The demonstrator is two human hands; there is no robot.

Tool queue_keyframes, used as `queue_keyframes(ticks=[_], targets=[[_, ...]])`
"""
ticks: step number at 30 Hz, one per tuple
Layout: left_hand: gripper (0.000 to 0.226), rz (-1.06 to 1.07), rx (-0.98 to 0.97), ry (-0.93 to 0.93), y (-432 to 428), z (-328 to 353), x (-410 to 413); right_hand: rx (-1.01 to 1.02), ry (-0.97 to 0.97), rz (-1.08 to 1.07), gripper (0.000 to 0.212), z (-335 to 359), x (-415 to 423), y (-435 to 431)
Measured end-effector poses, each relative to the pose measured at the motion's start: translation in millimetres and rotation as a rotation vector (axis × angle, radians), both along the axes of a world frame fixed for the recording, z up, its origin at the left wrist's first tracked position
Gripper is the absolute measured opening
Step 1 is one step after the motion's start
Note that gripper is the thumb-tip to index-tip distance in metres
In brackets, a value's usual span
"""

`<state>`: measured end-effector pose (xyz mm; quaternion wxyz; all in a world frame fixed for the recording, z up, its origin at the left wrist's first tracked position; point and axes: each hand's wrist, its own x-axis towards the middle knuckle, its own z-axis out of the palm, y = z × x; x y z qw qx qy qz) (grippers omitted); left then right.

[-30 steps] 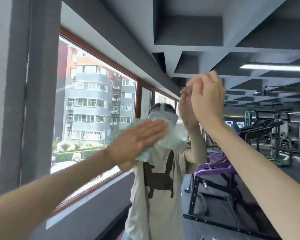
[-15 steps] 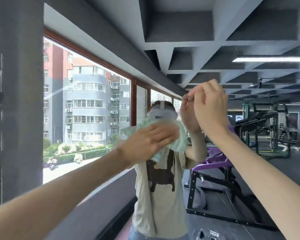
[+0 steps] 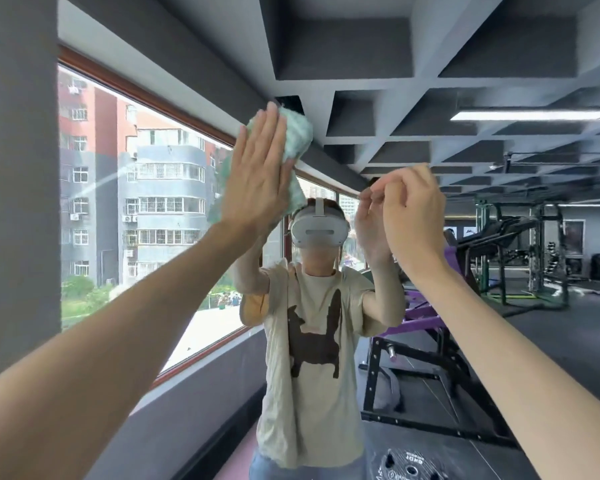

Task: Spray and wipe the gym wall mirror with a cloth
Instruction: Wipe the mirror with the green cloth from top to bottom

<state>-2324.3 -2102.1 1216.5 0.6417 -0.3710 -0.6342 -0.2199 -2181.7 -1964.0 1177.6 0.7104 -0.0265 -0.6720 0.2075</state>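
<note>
I look out through the head camera at a wall mirror (image 3: 361,64) that fills nearly the whole view. My left hand (image 3: 257,174) is raised high and left of centre. Its grip is flat, fingers straight and held side by side, pressing a green and white cloth (image 3: 297,133) against the glass. The cloth is bunched, showing above and to the right of the fingertips and hanging below the palm on the left.

My right hand (image 3: 413,216) is raised near the mirror, lower and to the right, well apart from the cloth. Its back faces me and the fingers are curled. I cannot tell whether that grip pinches anything.

The mirror reflects a person in a white headset (image 3: 317,226) and a beige T-shirt (image 3: 305,393) with a dark animal print. It also reflects a long window (image 3: 136,202) with apartment blocks outside, a purple and black gym frame (image 3: 423,313), and a weight plate (image 3: 409,465) at the bottom.
</note>
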Motion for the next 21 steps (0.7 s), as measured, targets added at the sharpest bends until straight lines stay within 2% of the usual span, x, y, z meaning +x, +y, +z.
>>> queue_keyframes(ticks=[2, 6, 8, 9, 11, 14, 16, 18, 21], targets=[[0.053, -0.019, -0.142, 0.055, 14.4, -43.7, 15.1, -0.033, 0.0, 0.006, 0.03, -4.7, 0.1, 7.0], [0.05, -0.113, -0.698, 0.349, 44.9, -166.2, 40.1, -0.081, -0.02, 0.013, 0.029, -17.0, 14.1, 23.1], [0.048, -0.14, -0.858, 0.467, 43.8, -162.7, 35.8, -0.085, -0.043, -0.011, 0.029, -26.0, 24.9, 32.2], [0.051, -0.13, -0.875, 0.506, 42.5, -144.2, 32.2, -0.086, -0.062, -0.025, 0.029, -30.5, 28.5, 36.8], [0.062, -0.042, -0.73, 0.471, 42.0, -92.4, 29.9, -0.087, -0.075, -0.024, 0.028, -40.8, 33.8, 44.8], [0.065, -0.036, -0.199, 0.097, 51.0, -32.9, 35.6, -0.081, -0.05, -0.003, 0.027, -55.8, 34.7, 51.5], [0.061, -0.069, 0.021, -0.039, 75.6, -43.9, 53.0, -0.081, -0.046, -0.009, 0.026, -67.8, 36.8, 57.6], [0.06, -0.065, -0.025, 0.05, 100.4, -94.5, 64.5, -0.099, -0.022, -0.03, 0.027, -84.0, 43.0, 66.1], [0.054, -0.144, -0.47, 0.302, 105.4, -193.0, 72.2, -0.174, -0.036, -0.038, 0.028, -109.5, 51.5, 73.1]])
